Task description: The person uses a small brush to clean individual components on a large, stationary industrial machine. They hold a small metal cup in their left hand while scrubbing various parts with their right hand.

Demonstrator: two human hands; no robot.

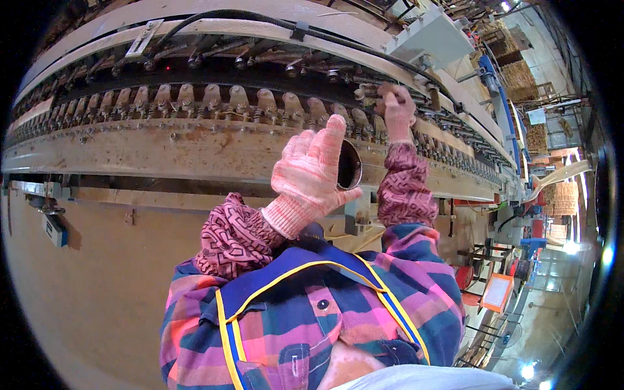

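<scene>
Holding dark open cylinder (351, 165): left hand (309, 170), fingers round it. Right hand (396, 109) at long machine (195, 148); fingers curled, grip unclear.

Your tube (351, 166): dark, round, hollow, thin brown rim, open end facing right. It's tucked under your left hand (309, 169), between thumb and fingers, in front of the machine beam. Your row of spring-loaded brackets (265, 101): rusty, upright, rounded tops, lined along the beam; right hand (396, 110) close by, contact unclear.
</scene>
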